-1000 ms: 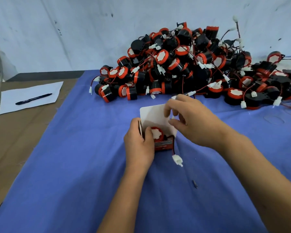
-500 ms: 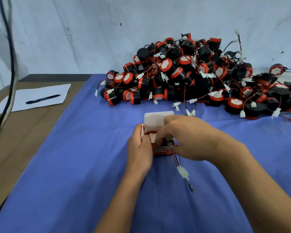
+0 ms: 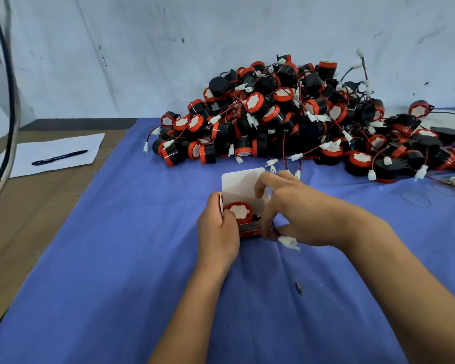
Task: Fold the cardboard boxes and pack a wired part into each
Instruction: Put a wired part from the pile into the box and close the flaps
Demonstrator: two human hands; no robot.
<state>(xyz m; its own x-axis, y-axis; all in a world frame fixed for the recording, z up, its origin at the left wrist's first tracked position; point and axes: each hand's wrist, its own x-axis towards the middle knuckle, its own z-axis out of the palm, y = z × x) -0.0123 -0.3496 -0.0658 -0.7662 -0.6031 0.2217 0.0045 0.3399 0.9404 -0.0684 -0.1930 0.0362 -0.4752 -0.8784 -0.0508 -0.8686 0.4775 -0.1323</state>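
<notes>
While lead hangs out: white connector [image 3: 288,242] sits just under right grip [image 3: 294,214], outside the box.
Left grip [image 3: 217,229]: clamped on cardboard box [image 3: 243,189] side.
Right grip: thumb and finger pinching the red wire; other fingers over the rim.
Wired part [image 3: 239,210]: seated inside, between both grips.
Risk: flap shut traps wire; tugging lifts part.

The left hand [image 3: 217,232] covers the near left wall of the box [image 3: 243,189], and the right hand [image 3: 297,214] hides its right side and most of the wire leading to the white plug [image 3: 288,242]. The pile of parts [image 3: 300,119] is cut off by the right edge, and a small dark speck [image 3: 299,288] on the cloth [image 3: 116,285] is too small to identify
</notes>
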